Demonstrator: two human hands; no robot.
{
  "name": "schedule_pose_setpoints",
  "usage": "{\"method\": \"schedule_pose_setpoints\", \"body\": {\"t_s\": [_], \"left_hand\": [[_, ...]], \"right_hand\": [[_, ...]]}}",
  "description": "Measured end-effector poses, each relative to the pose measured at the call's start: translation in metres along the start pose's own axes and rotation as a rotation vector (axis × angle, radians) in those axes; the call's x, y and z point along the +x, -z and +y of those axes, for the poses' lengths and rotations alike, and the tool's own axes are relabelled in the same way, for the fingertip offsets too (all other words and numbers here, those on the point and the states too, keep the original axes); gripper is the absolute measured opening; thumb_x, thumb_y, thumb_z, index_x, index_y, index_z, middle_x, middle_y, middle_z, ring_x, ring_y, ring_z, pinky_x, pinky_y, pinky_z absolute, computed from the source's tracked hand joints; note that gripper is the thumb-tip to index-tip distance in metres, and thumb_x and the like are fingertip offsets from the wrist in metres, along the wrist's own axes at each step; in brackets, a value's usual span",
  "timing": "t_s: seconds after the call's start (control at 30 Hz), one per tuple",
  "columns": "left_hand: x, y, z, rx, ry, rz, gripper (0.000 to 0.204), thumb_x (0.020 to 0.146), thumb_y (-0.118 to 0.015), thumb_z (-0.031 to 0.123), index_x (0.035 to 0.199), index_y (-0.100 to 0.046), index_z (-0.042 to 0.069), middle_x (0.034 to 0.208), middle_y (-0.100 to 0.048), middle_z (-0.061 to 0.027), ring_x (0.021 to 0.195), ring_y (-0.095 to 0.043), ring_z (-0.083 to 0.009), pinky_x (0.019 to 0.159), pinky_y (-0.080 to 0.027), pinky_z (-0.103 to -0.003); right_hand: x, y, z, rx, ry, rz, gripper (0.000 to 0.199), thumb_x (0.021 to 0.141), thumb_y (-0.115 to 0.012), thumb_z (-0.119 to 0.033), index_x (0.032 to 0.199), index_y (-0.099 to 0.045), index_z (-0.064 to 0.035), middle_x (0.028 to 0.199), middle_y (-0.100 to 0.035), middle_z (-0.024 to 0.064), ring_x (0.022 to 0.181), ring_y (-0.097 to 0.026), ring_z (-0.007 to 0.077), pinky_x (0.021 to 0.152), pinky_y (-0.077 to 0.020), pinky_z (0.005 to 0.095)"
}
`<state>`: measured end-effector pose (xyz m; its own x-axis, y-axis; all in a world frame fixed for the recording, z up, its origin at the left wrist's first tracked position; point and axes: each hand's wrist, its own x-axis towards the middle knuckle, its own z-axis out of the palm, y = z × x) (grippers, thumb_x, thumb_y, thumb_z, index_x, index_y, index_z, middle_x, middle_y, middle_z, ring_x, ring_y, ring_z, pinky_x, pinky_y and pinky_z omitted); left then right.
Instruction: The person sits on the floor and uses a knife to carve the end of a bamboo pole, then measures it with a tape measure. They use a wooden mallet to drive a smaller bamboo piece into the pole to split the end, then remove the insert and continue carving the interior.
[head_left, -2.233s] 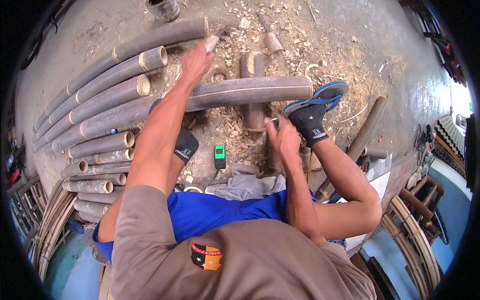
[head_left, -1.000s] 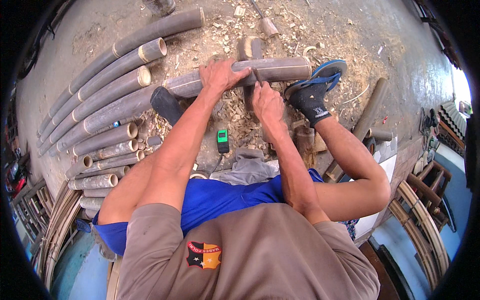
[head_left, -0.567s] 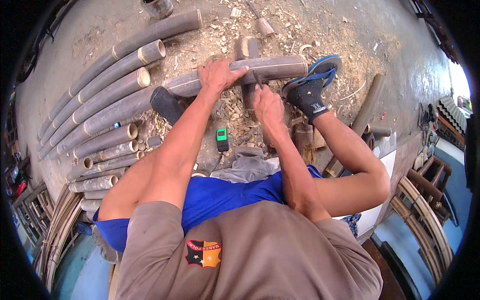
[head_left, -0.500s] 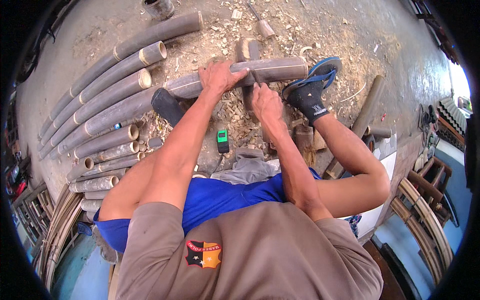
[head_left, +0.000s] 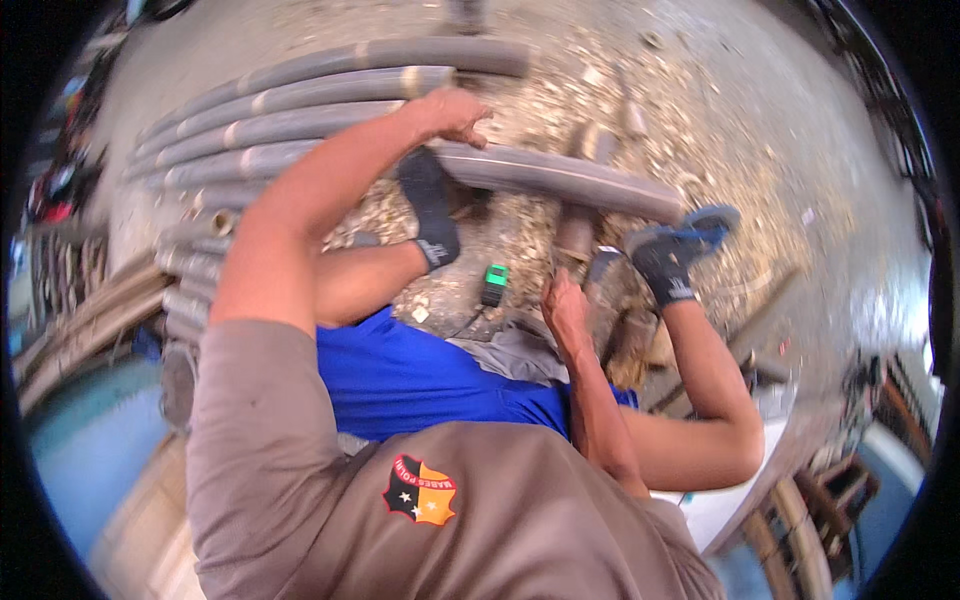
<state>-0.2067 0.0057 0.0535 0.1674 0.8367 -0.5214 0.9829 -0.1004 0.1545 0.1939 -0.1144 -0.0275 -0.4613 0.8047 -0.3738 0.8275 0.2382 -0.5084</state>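
A long grey-brown bamboo pole (head_left: 565, 182) with a pale line along it lies across the wooden block (head_left: 592, 150) in front of me. My left hand (head_left: 455, 115) is at the pole's left part, beyond my left foot. Its fingers look bent but are smeared by motion, and whether they touch the pole is unclear. Closer to my body, apart from the pole, my right hand (head_left: 566, 305) is closed round a thin tool that sticks up past the fist; blur hides its exact kind.
Several bamboo poles (head_left: 330, 85) lie side by side at the left. Wood chips (head_left: 690, 110) cover the floor around the pole. A small green-and-black device (head_left: 495, 285) lies between my legs. My right foot, in a blue sandal (head_left: 712, 228), is near the pole's right end.
My right hand has drawn back from the pole toward my body. My left hand has shifted left along the pole. The whole view has turned, so everything appears further right.
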Motion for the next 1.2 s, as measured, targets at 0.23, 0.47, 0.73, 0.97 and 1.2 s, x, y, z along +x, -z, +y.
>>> {"method": "schedule_pose_setpoints", "body": {"t_s": [0.23, 0.47, 0.73, 0.97, 1.2], "left_hand": [[-0.213, 0.061, -0.127, -0.02, 0.441, 0.436, 0.071, 0.092, -0.064, 0.064, 0.14, -0.062, 0.012, 0.129, -0.067, -0.0248, 0.12, -0.064, -0.0419, 0.101, -0.051, -0.052], [-0.381, -0.092, -0.055, -0.513, 0.829, 0.681, 0.074, 0.094, -0.062, 0.065, 0.139, -0.063, 0.006, 0.125, -0.07, -0.025, 0.118, -0.067, -0.038, 0.103, -0.05, -0.047], [-0.372, -0.218, 0.099, -0.55, 1.076, 0.867, 0.048, 0.095, -0.069, 0.042, 0.127, -0.07, 0.007, 0.133, -0.065, -0.0235, 0.127, -0.059, -0.0398, 0.108, -0.046, -0.046], [-0.377, -0.263, 0.077, -0.526, 1.304, 1.094, 0.047, 0.088, -0.074, 0.039, 0.123, -0.07, 0.008, 0.121, -0.063, -0.0199, 0.114, -0.063, -0.0392, 0.098, -0.052, -0.048], [-0.361, -0.264, -0.001, -0.385, 1.467, 1.067, 0.059, 0.086, -0.073, 0.047, 0.131, -0.066, 0.009, 0.125, -0.061, -0.024, 0.122, -0.057, -0.0452, 0.101, -0.049, -0.054]], "right_hand": [[0.005, -0.021, 0.016, -0.215, 0.095, -0.164, 0.044, 0.097, -0.064, -0.047, 0.109, -0.066, -0.0045, 0.092, -0.072, 0.0268, 0.092, -0.07, 0.0478, 0.081, -0.0557, 0.0579], [0.023, -0.001, 0.03, -0.015, 0.137, -0.135, 0.04, 0.098, -0.064, -0.04, 0.115, -0.072, -0.0052, 0.105, -0.072, 0.0279, 0.101, -0.069, 0.0479, 0.081, -0.0542, 0.0531], [0.05, 0.002, 0.088, 0.07, 0.33, -0.072, 0.037, 0.101, -0.061, -0.038, 0.108, -0.072, -0.0029, 0.099, -0.07, 0.0291, 0.094, -0.068, 0.0477, 0.078, -0.0521, 0.0509], [0.041, -0.011, 0.09, 0.067, 0.386, -0.052, 0.034, 0.101, -0.061, -0.031, 0.114, -0.07, -0.0008, 0.098, -0.07, 0.0294, 0.086, -0.067, 0.0455, 0.074, -0.0518, 0.0497], [0.051, -0.03, 0.126, 0.231, 0.423, -0.128, 0.044, 0.102, -0.056, -0.033, 0.125, -0.065, 0.0032, 0.099, -0.072, 0.0255, 0.088, -0.067, 0.0346, 0.08, -0.0517, 0.0442]]}}
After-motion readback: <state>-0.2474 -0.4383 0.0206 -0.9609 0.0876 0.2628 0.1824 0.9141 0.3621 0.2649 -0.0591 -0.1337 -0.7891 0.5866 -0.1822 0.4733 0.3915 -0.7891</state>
